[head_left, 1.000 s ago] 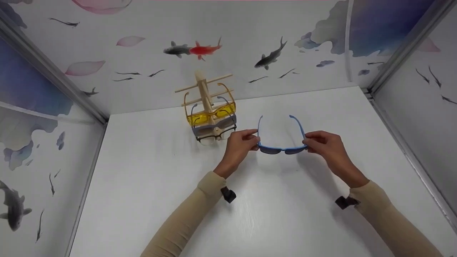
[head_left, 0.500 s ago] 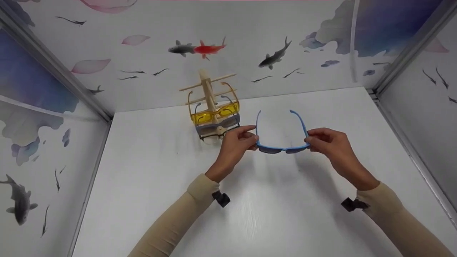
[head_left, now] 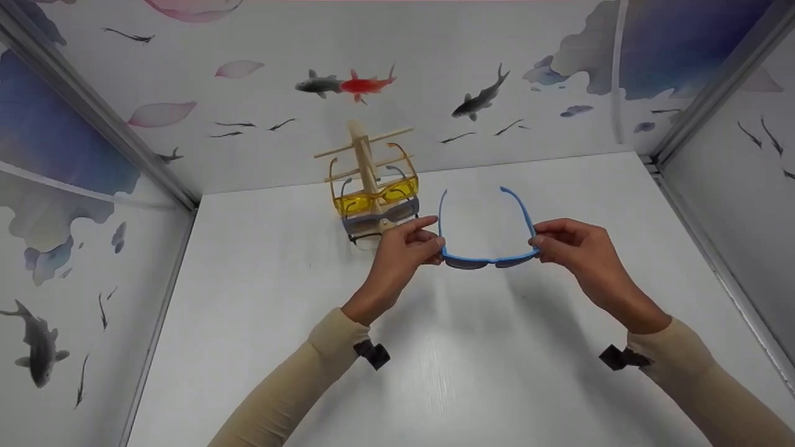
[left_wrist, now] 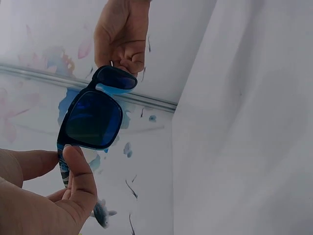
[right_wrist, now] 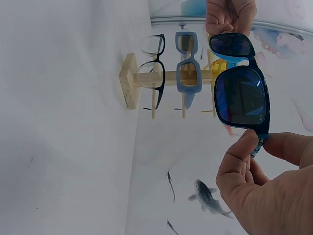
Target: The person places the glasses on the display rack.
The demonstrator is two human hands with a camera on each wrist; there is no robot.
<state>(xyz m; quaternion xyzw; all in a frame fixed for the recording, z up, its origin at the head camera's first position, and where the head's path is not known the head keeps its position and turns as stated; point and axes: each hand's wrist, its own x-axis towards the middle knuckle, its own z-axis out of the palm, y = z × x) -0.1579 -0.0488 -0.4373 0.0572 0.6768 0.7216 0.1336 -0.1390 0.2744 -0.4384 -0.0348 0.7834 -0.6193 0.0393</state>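
Blue-framed sunglasses (head_left: 490, 259) with dark lenses are held above the white table, arms unfolded and pointing away from the person. My left hand (head_left: 407, 251) pinches them at the left hinge, its fingers around the patterned arm in the left wrist view. At the opposite hinge, my right hand (head_left: 577, 251) pinches the other arm between thumb and fingers. Both dark lenses (right_wrist: 242, 98) face the right wrist camera. Behind and left of the sunglasses stands a wooden eyewear rack (head_left: 365, 158), bearing yellow glasses (head_left: 376, 197), grey-blue sunglasses (right_wrist: 189, 76) and black-rimmed clear glasses (right_wrist: 155, 73).
The white table (head_left: 248, 310) is bounded by printed panels with fish and petals. Metal rails (head_left: 158, 304) run along its sides. The rack's top crossbar (head_left: 397, 133) carries no glasses. The left hand overlaps the rack's lower end in the head view.
Both hands have moved slightly apart and nearer the person, still gripping the sunglasses. The sunglasses' arms now appear spread a bit wider. The head view has shifted a little.
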